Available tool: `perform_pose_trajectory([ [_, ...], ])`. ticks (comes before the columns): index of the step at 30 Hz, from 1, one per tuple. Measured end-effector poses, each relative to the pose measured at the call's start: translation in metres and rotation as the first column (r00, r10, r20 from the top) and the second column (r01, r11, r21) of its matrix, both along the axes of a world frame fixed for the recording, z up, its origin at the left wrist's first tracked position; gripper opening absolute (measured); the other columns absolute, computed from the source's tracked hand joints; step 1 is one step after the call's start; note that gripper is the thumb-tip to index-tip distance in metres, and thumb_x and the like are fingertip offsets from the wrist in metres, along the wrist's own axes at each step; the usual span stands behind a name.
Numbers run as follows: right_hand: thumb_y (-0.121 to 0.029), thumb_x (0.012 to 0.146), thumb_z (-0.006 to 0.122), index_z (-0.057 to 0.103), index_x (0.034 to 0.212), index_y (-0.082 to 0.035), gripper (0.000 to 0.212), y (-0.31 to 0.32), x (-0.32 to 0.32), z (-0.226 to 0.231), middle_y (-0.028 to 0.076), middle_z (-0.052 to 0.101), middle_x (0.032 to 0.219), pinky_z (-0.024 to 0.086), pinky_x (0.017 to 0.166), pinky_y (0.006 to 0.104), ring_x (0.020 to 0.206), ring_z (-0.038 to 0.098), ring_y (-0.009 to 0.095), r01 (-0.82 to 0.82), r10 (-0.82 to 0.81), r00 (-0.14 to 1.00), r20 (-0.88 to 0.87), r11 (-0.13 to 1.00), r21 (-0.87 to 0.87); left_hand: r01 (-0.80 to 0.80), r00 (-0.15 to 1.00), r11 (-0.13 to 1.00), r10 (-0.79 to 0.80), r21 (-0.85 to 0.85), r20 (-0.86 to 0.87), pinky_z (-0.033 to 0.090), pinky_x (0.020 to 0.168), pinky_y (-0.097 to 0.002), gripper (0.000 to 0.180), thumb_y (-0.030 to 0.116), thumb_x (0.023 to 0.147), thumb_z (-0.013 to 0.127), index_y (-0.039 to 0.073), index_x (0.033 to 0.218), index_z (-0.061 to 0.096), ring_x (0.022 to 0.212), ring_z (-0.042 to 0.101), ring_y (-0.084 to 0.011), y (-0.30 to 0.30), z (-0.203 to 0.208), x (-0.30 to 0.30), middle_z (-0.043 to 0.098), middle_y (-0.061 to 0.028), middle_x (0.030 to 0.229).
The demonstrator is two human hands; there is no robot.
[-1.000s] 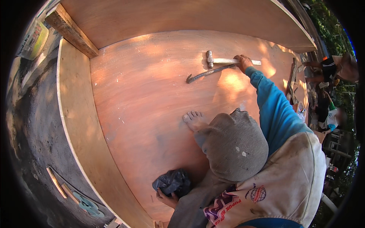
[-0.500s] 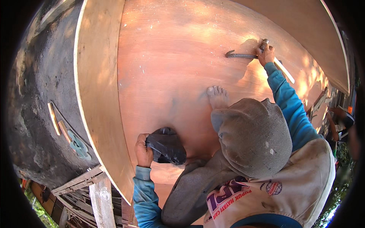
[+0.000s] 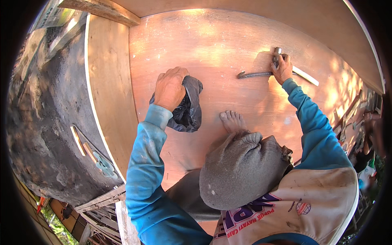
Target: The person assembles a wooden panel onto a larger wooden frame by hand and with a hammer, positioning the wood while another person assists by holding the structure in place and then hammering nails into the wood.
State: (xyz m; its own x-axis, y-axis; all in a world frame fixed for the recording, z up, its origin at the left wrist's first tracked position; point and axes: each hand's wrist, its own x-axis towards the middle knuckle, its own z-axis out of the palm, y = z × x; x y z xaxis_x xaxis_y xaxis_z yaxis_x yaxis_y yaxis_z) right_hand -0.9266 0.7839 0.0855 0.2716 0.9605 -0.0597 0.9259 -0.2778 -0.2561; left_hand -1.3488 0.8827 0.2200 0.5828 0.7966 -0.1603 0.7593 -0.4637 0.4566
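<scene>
My left hand (image 3: 170, 88) grips the rim of a crumpled black plastic bag (image 3: 192, 104), above the reddish plywood sheet (image 3: 212, 65). The bag's mouth gapes, but its dark contents are too dim to name. Out to the right, my right hand (image 3: 282, 69) is closed round a hammer (image 3: 306, 76) near its metal head; the pale handle points away to the right. A dark pry bar (image 3: 255, 74) with a hooked end passes beside and under that hand. Whether the fingers also hold the bar I cannot tell. My bare foot (image 3: 233, 121) rests on the plywood between both hands.
Upright wooden boards (image 3: 110, 69) wall the plywood on the left and along the far right (image 3: 326, 28). A timber piece (image 3: 102, 10) crosses the far left corner. Outside lie a flip-flop (image 3: 105, 166) and wooden strips (image 3: 77, 141). Another person (image 3: 363, 159) is at the right edge.
My left hand has carried the black bag forward, away from my body, and the bag's mouth now shows. My right hand stays at the hammer and pry bar. The view has shifted.
</scene>
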Motion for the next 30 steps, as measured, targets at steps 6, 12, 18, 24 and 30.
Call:
perform_pose_trajectory([
  [6,-0.012,0.076,0.063,0.056,0.113,-0.018,0.038,0.037,-0.011,-0.014,0.020,0.053,0.107,0.045,0.085,0.0485,0.100,0.054,0.038,0.088,-0.088,0.996,0.011,0.994,-0.060,0.263,0.962,0.956,-0.249,0.129,-0.115,0.041,0.092,-0.0401,0.038,0.007,0.074,0.066,0.011,0.112,0.059,0.109,0.052,-0.0298,0.059,0.020,-0.006,0.057,-0.0098,0.114],
  [12,-0.011,0.075,0.062,0.055,0.112,-0.018,0.039,0.040,-0.008,-0.016,0.021,0.053,0.108,0.045,0.087,0.0481,0.101,0.054,0.040,0.115,-0.111,0.993,0.039,0.989,-0.098,-0.098,0.968,0.801,0.216,0.591,-0.131,0.038,0.099,-0.0446,0.051,0.020,0.080,0.070,0.010,0.126,0.051,0.119,0.046,-0.0330,0.148,0.069,-0.105,0.051,-0.0161,0.126],
  [18,-0.019,0.076,0.068,0.055,0.116,-0.015,0.042,0.072,-0.020,0.023,0.021,0.052,0.118,0.045,0.091,0.0480,0.107,0.054,0.044,0.062,-0.046,0.998,0.047,0.886,-0.460,-0.609,0.784,0.787,0.616,-0.095,0.082,0.041,0.097,-0.0365,0.058,0.039,0.092,0.059,-0.004,0.128,0.048,0.110,0.055,-0.0271,0.163,0.060,-0.176,0.058,-0.0172,0.121],
  [24,-0.016,0.088,0.060,0.061,0.112,-0.007,0.026,0.099,-0.091,0.112,0.016,0.064,0.105,0.052,0.081,0.0416,0.092,0.064,0.032,-0.429,0.391,0.856,-0.339,0.902,-0.042,-0.577,0.660,0.702,0.702,-0.418,0.267,0.044,0.091,-0.0314,0.050,0.036,0.094,0.057,0.000,0.127,0.052,0.105,0.057,-0.0203,0.161,0.052,-0.168,0.060,-0.0110,0.118],
  [30,-0.007,0.084,0.060,0.065,0.102,-0.005,0.020,0.076,-0.259,0.132,0.014,0.066,0.100,0.051,0.080,0.0403,0.093,0.063,0.030,-0.782,0.629,0.183,-0.755,0.559,0.276,-0.447,0.607,0.625,0.737,-0.640,0.297,0.046,0.090,-0.0308,0.053,0.035,0.093,0.059,0.001,0.132,0.047,0.106,0.056,-0.0183,0.162,0.050,-0.187,0.057,-0.0097,0.121],
])
